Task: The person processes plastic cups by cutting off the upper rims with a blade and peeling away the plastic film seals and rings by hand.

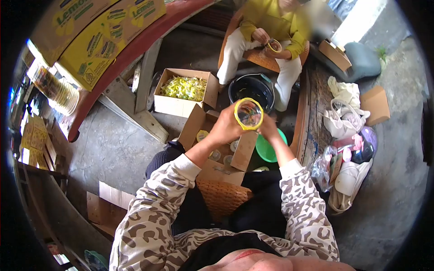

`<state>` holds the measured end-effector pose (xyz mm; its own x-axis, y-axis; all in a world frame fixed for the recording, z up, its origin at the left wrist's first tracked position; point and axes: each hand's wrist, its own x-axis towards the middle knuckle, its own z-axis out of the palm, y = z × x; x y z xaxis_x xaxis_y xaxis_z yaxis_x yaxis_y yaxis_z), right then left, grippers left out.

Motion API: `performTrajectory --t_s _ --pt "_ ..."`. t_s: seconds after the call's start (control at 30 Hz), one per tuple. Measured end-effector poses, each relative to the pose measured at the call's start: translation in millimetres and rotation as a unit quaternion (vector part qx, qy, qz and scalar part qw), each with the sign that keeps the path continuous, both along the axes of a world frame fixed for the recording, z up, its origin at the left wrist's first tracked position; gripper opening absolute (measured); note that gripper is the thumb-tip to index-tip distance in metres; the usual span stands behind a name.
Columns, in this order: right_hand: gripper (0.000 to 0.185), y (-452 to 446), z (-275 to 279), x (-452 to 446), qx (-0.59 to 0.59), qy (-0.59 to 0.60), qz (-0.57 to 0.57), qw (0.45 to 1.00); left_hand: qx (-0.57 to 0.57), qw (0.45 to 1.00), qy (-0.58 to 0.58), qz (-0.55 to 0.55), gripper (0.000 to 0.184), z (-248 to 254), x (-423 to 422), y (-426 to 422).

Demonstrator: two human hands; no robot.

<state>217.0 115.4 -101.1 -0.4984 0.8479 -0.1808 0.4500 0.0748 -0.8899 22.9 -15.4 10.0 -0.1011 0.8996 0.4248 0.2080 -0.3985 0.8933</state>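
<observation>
My left hand (227, 127) is wrapped around a clear cup with a yellow rim (248, 114). Its round end faces up at me, and dark and orange bits show through. My right hand (268, 128) is closed at the lower right side of the same cup, its fingertips hidden behind it. Below my hands stands an open cardboard box (246, 151) holding several round clear containers (215, 155). A green basin (266, 147) sits under my right wrist. Just beyond the cup is a black bucket (235, 90) with dark contents.
Across from me a seated person (275, 27) holds a similar yellow-rimmed cup. A carton of yellow-green strips (183, 88) stands ahead left. Yellow cartons (101, 47) and stacked cups (65, 97) lie on the red-edged table at left. Bags (346, 117) lie at right.
</observation>
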Motion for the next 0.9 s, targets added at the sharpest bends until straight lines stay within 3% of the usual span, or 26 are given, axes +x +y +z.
performTrajectory --t_s 0.03,0.07,0.2,0.33,0.43,0.47,0.5,0.53,0.57,0.63,0.67,0.73,0.8,0.87,0.9 --pt "0.024 5.5 -23.7 -9.6 0.165 0.044 0.081 0.982 0.007 1.0 -0.005 0.003 0.06 -1.3 0.5 1.1" --pt "0.022 7.7 -36.5 -18.7 0.176 0.05 0.116 0.976 0.013 1.0 -0.011 0.008 0.06 -2.6 1.4 2.0" --pt "0.016 15.4 -62.6 -66.2 0.043 -0.021 0.18 0.983 0.025 0.998 -0.05 0.037 0.054 8.8 4.6 1.8" --pt "0.015 27.6 -94.5 -136.4 0.005 -0.117 0.231 0.966 0.021 0.997 -0.039 0.069 0.056 13.9 -2.4 0.2" --pt "0.019 43.3 -103.2 -216.4 -0.008 -0.202 0.194 0.96 0.005 0.994 -0.07 0.082 0.054 15.7 -11.3 2.4" --pt "0.021 52.2 -122.9 -236.6 -0.005 -0.062 0.112 0.992 -0.008 0.992 -0.104 0.077 0.053 14.7 -13.5 3.3" --pt "0.02 42.7 -88.0 -252.5 -0.079 0.097 0.06 0.99 0.021 0.991 -0.078 0.107 0.054 13.8 -15.8 4.2" --pt "0.02 56.2 -100.8 -272.1 -0.045 0.174 0.046 0.983 0.016 0.99 -0.094 0.107 0.055 11.9 -16.8 6.3" --pt "0.038 88.6 -114.3 -287.9 0.0 0.041 0.091 0.995 0.009 0.989 -0.095 0.109 0.056 11.6 -16.9 7.7" --pt "0.025 115.8 -155.1 -314.4 0.005 0.15 0.042 0.988 0.008 0.988 -0.102 0.118 0.058 12.7 -17.3 8.0" --pt "0.025 116.3 -153.1 -319.6 -0.056 0.156 0.009 0.986 0.012 0.987 -0.105 0.121 0.058 11.3 -16.3 9.3" --pt "0.033 79.5 -98.0 -312.9 -0.147 0.246 -0.047 0.957 0.021 0.987 -0.089 0.129 0.058 9.7 -15.9 10.8" --pt "0.04 84.3 -113.4 -305.8 -0.178 0.263 -0.055 0.947 0.015 0.987 -0.095 0.125 0.057 11.5 -16.4 10.8" --pt "0.033 93.8 -135.8 -289.4 -0.147 0.171 0.01 0.974 0.012 0.987 -0.104 0.118 0.057 12.7 -15.5 10.7" --pt "0.024 85.8 -132.2 -278.5 -0.026 0.082 0.025 0.996 0.014 0.988 -0.103 0.112 0.056 12.8 -15.6 10.5"
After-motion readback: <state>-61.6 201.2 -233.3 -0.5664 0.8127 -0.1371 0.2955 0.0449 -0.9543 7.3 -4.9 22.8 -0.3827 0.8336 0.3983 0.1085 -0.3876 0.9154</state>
